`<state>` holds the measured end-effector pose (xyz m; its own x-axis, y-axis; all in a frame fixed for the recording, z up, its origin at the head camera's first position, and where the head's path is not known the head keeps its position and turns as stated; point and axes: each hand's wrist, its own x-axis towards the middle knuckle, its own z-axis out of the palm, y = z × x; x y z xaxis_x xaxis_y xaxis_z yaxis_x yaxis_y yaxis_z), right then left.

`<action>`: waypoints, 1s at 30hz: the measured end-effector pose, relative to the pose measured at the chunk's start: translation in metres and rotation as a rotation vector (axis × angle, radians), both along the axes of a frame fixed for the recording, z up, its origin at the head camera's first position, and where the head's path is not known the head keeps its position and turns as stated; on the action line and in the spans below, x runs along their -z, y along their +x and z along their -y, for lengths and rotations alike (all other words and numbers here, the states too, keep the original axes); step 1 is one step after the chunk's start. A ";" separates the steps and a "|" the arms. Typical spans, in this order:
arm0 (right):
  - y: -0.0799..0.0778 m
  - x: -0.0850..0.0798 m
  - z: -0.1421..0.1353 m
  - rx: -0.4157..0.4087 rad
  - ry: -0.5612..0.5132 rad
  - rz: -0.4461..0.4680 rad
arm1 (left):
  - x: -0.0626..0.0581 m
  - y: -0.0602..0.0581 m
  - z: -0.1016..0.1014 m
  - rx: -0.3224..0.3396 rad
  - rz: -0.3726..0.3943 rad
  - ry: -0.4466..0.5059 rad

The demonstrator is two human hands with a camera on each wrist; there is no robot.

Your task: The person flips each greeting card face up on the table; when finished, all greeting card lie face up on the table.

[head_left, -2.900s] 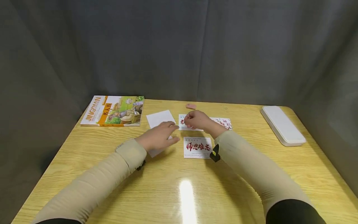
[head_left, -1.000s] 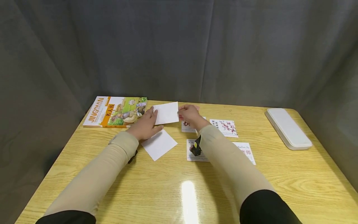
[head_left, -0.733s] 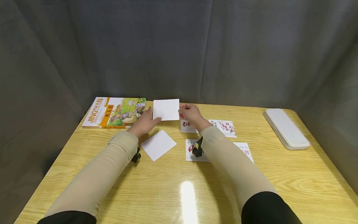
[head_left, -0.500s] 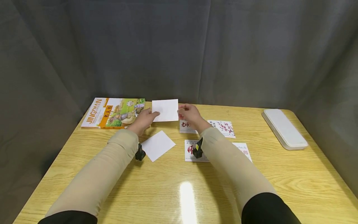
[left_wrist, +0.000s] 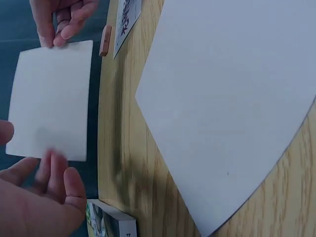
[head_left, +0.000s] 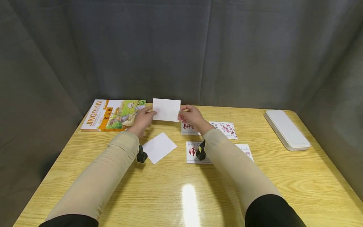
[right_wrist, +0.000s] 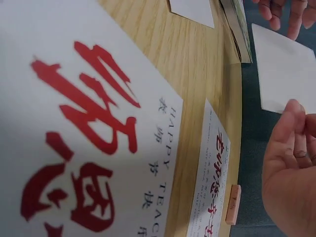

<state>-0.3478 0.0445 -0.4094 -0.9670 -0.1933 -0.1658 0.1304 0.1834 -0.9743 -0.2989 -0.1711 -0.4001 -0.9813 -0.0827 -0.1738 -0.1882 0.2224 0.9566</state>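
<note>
A white card (head_left: 166, 110), its blank side toward me, is raised off the table near the back edge. My left hand (head_left: 141, 122) holds its left edge, with the thumb just over that edge. At the right edge my right hand (head_left: 193, 116) pinches it between thumb and fingers. Both hands also show around the card (left_wrist: 52, 101) in the left wrist view, where the left fingertips are blurred. Below the left hand, another blank white card (head_left: 159, 147) lies askew on the table. Right of it is a card with red characters (head_left: 191, 151), partly covered by my right wrist.
Further printed cards lie at right: one with red writing (head_left: 187, 127), one with blossoms (head_left: 227, 130), and one (head_left: 246, 150) partly behind my sleeve. A pink eraser (right_wrist: 233, 205) sits near the back edge. Books (head_left: 114, 115) lie back left, a white case (head_left: 287, 130) right.
Both hands have come together on the white card, which has been lifted and tilted upright. The left thumb has slid back toward its edge in the last half second.
</note>
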 end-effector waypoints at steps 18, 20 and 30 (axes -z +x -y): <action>-0.001 0.009 -0.004 0.008 -0.067 0.055 | 0.007 0.001 0.003 -0.075 -0.034 0.101; 0.000 0.009 -0.002 0.016 -0.071 0.061 | 0.008 0.001 0.002 -0.075 -0.036 0.076; 0.003 0.002 -0.004 -0.041 0.104 -0.043 | 0.010 0.004 0.002 -0.005 -0.083 -0.040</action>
